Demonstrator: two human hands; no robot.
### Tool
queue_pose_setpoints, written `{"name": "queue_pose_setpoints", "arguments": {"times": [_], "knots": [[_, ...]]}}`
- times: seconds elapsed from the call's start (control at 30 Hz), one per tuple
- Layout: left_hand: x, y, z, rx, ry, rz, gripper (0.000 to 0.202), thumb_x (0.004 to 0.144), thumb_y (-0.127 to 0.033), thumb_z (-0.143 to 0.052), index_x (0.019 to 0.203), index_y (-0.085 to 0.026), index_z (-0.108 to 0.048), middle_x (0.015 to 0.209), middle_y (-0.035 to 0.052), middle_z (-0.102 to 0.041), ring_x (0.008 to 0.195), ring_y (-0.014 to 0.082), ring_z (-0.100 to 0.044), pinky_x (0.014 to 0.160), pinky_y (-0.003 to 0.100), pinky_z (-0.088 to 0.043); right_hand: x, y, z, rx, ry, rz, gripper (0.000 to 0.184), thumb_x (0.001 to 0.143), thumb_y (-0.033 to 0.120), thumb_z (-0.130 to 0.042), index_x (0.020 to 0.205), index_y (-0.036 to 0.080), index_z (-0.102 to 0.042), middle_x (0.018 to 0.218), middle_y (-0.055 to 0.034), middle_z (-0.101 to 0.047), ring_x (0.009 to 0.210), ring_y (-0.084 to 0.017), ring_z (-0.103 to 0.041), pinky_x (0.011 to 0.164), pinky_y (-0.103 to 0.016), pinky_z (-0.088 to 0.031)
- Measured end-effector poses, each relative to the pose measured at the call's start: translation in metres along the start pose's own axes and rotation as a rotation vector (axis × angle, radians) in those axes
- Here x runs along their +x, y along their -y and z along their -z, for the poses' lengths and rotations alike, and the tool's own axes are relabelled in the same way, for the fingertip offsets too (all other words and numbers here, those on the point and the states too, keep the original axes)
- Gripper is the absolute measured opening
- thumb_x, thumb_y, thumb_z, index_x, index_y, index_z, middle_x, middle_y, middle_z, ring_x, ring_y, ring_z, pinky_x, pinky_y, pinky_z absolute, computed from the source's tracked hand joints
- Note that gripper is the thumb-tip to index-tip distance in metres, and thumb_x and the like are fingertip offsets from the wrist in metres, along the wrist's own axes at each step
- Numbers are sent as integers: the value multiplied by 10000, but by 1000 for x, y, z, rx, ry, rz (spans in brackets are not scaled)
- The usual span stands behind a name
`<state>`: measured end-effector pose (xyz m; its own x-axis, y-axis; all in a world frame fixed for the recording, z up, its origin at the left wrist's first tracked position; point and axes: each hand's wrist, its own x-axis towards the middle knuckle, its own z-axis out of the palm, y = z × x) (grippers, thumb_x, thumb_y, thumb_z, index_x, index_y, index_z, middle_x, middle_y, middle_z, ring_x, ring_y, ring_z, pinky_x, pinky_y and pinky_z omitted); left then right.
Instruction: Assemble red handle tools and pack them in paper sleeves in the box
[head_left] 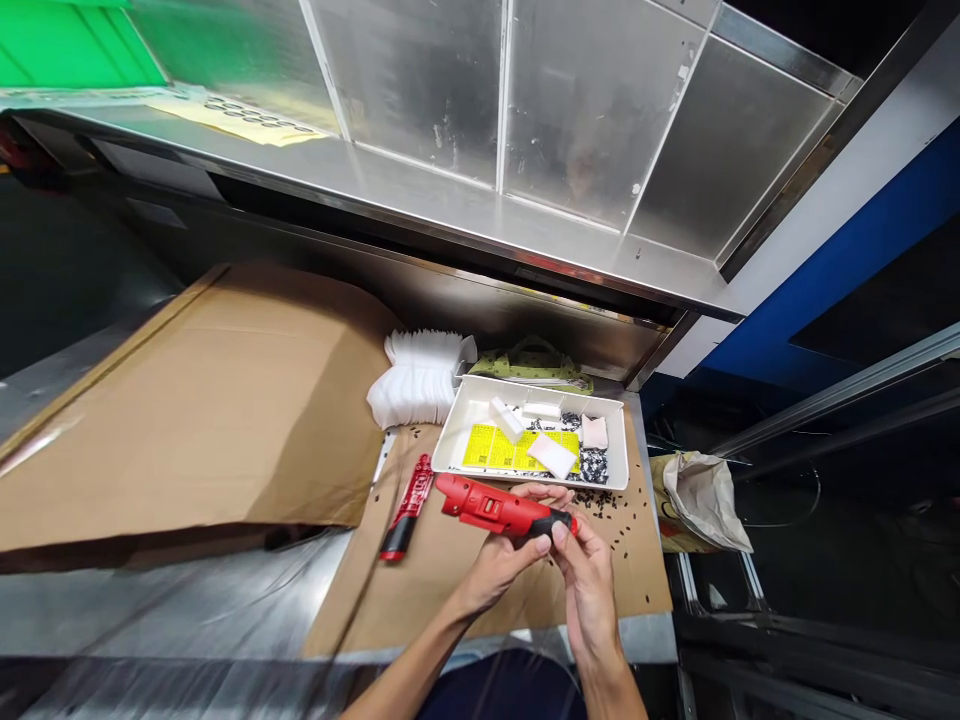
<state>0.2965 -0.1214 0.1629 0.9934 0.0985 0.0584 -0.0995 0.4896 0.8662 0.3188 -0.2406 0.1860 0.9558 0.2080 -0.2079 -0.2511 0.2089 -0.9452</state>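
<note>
A red and black power screwdriver (491,508) lies across both my hands above the cardboard mat (450,590). My left hand (501,562) cups it from below, fingers curled round the body. My right hand (583,570) pinches its black rear end with thumb and fingertips. Just beyond the tool stands a white tray (469,420) holding yellow labels (502,447), white blocks and small black screws. A second red and black tool (406,507) rests on the mat to the left.
A large cardboard sheet (195,410) covers the bench at left. A stack of white foam pieces (417,378) sits behind the tray. Loose black screws (622,515) dot the mat. A crumpled paper bag (701,500) hangs at right. A metal shelf (420,200) overhangs.
</note>
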Motion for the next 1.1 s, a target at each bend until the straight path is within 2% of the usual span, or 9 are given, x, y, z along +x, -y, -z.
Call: {"name": "queue_pose_setpoints", "arguments": {"times": [0.2,0.37,0.47,0.57,0.7,0.8,0.87,0.97,1.1], "knots": [[5,-7,-1,-132,-28,52,672,773,-446,-826,1357,-253,-556,1342,122,-660,1360,355,-533,1199,550,-345,-9,-5,7,-109,-83,76,556,890,705,-540,1031,204,-733,1149,-91,-707,1152,-249,-625,1017,-378,-479],[6,-21,5,-291,-19,113,746,779,-407,-833,1439,-263,-517,1382,140,-636,1398,354,-499,1230,552,-271,3,-3,39,-310,-225,212,575,989,643,-344,1074,205,-706,1316,-111,-639,1285,-243,-554,1103,-397,-406],[5,-32,15,-314,-49,122,723,812,-423,-798,1453,-242,-519,1382,133,-638,1417,339,-476,1248,544,-232,25,-11,67,-680,-206,237,557,951,629,-383,867,178,-699,1197,-155,-666,1106,-261,-636,939,-383,-499],[5,-44,30,-110,-151,125,670,822,-407,-787,1430,-237,-561,1339,111,-672,1442,316,-441,1258,497,-226,42,-30,84,-912,-82,174,389,915,511,-466,825,198,-679,1007,-113,-703,891,-240,-674,769,-350,-510],[5,-56,49,150,-272,175,812,763,-302,-844,1492,-211,-497,1129,115,-764,1288,308,-592,1142,423,-408,47,-64,71,-1085,102,86,83,827,263,-615,864,230,-681,868,-39,-717,784,-214,-682,743,-314,-474],[1,-59,54,95,-261,209,907,756,-362,-857,1527,-140,-435,970,109,-789,987,270,-726,920,340,-539,48,-88,46,-1179,162,51,128,770,191,-693,893,221,-673,951,-78,-721,849,-247,-696,755,-321,-467],[-2,-58,52,-49,-261,199,821,818,-439,-795,1505,-133,-467,980,106,-788,914,235,-736,888,321,-555,49,-100,33,-1200,158,38,145,765,179,-697,904,205,-664,995,-116,-715,849,-264,-703,755,-337,-473],[-5,-57,43,-321,-267,249,650,914,-421,-684,1484,-169,-500,1117,122,-770,1008,239,-731,942,355,-566,53,-106,29,-1152,116,49,85,828,262,-652,876,192,-651,898,-112,-709,787,-256,-703,738,-342,-491],[-3,-59,23,-420,-289,348,553,953,-345,-628,1466,-169,-522,1319,167,-693,1007,229,-735,763,280,-602,50,-82,50,-960,20,114,439,911,516,-520,1110,146,-649,761,-51,-676,671,-205,-678,663,-319,-534]]}}
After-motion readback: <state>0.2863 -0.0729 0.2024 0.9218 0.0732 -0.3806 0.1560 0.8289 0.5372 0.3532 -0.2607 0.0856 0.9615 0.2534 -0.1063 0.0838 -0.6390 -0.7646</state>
